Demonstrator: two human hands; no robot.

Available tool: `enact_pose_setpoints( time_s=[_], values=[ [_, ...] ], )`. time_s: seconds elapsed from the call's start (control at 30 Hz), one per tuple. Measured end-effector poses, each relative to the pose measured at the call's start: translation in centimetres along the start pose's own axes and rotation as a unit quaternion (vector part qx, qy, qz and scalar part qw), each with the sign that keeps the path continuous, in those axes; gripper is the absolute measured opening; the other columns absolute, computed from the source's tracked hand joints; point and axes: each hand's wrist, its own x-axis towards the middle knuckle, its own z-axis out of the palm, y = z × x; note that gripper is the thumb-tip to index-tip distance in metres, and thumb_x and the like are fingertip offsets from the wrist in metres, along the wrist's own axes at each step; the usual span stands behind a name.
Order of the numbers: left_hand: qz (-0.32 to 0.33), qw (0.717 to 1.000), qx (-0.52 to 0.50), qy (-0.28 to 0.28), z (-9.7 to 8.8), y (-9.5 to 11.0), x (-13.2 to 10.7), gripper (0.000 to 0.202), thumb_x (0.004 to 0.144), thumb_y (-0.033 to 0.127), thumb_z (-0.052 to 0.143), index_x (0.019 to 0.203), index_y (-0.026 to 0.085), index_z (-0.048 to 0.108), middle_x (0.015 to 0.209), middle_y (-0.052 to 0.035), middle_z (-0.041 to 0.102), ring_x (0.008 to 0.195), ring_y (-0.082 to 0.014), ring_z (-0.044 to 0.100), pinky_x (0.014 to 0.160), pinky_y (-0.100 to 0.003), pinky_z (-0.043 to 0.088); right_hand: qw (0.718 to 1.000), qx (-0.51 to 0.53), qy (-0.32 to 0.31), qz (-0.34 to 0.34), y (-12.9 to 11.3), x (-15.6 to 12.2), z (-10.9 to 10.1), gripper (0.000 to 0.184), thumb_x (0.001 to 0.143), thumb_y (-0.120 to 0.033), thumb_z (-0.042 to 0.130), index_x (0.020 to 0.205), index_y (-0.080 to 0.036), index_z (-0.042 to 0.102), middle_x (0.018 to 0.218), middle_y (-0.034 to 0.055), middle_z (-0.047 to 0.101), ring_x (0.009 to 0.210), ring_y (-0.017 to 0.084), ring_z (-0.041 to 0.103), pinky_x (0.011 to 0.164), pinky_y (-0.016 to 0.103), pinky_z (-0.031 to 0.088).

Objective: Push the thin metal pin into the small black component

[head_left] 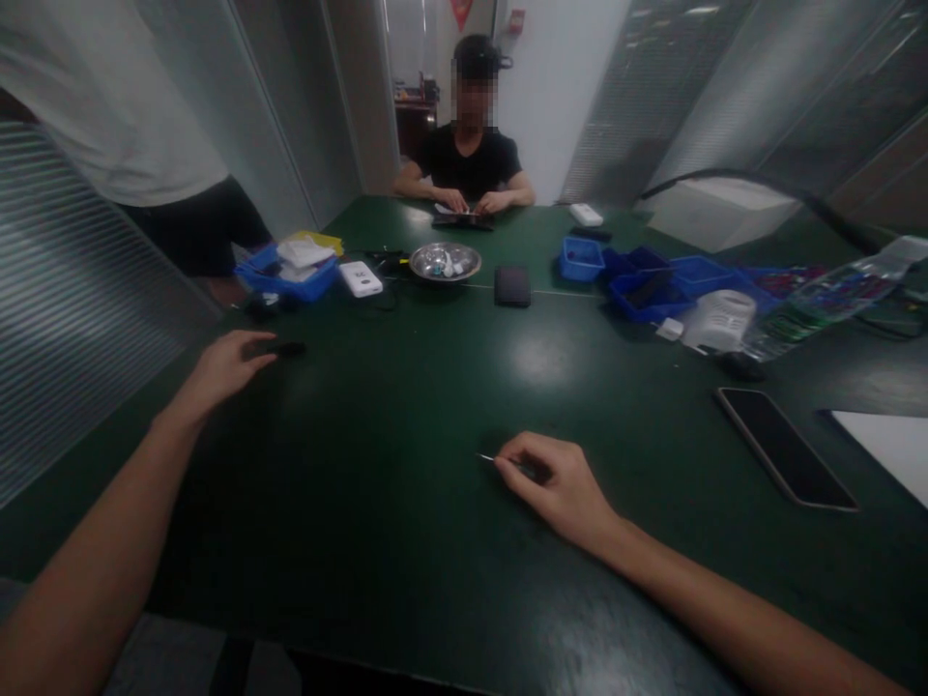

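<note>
On the left, my left hand (230, 365) reaches over the table with thumb and forefinger apart. A small dark object (292, 349) lies at these fingertips; its kind is too blurred to name, and I see no firm grip on it. Nearer the middle, my right hand (555, 483) rests low at the green table (362, 503), its fingers pinched together. A thin, shiny metal rod (485, 456) sticks out leftward from between thumb and forefinger. The rest of the rod is hidden within the hand.
A phone (787, 447), white paper (884, 445) and a plastic bottle (833, 300) lie on the right. Blue bins (645, 290), a metal bowl (445, 263), a dark square item (512, 287) and a white device (361, 279) stand farther back. A person (471, 155) sits opposite; another stands left.
</note>
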Motion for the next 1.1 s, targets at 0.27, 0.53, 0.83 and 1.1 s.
enact_pose_setpoints(
  time_s=[0.27,0.53,0.83,1.1],
  values=[
    [-0.021,1.000,0.007,0.013,-0.4,-0.4,-0.3,0.028,0.092,0.041,0.067,0.107,0.018,0.073,0.107,0.0014,0.067,0.091,-0.0174,0.061,0.079,-0.023,0.044,1.000,0.005,0.000,0.007,0.0,0.0,-0.2,0.018,0.098,-0.032,0.061,0.089,-0.020,0.071,0.079,0.0005,0.068,0.070,0.016,0.063,0.063,0.027,0.044],
    [-0.120,0.982,-0.126,0.072,-1.2,2.6,-1.6,0.035,0.086,0.042,0.076,0.113,0.020,0.072,0.106,0.0039,0.074,0.094,-0.0178,0.066,0.078,-0.025,0.049,1.000,-0.002,-0.002,0.005,0.1,0.1,-0.1,0.019,0.098,-0.032,0.060,0.088,-0.020,0.070,0.077,0.0011,0.068,0.068,0.016,0.062,0.060,0.026,0.044],
    [-0.045,0.994,-0.075,0.065,0.1,3.8,-1.3,0.037,0.092,0.041,0.069,0.121,0.018,0.072,0.112,0.0005,0.073,0.095,-0.0185,0.064,0.080,-0.025,0.047,1.000,0.004,-0.005,0.004,0.1,0.0,-0.1,0.018,0.098,-0.032,0.060,0.089,-0.020,0.070,0.078,0.0008,0.068,0.069,0.015,0.063,0.060,0.026,0.044],
    [-0.073,0.991,-0.097,0.052,0.5,4.1,-1.1,0.044,0.088,0.045,0.072,0.124,0.019,0.072,0.108,0.0001,0.075,0.097,-0.0195,0.064,0.079,-0.025,0.046,1.000,0.003,-0.005,0.002,0.0,0.0,-0.1,0.018,0.098,-0.032,0.061,0.089,-0.020,0.070,0.078,0.0006,0.068,0.068,0.015,0.063,0.060,0.026,0.044]
  ],
)
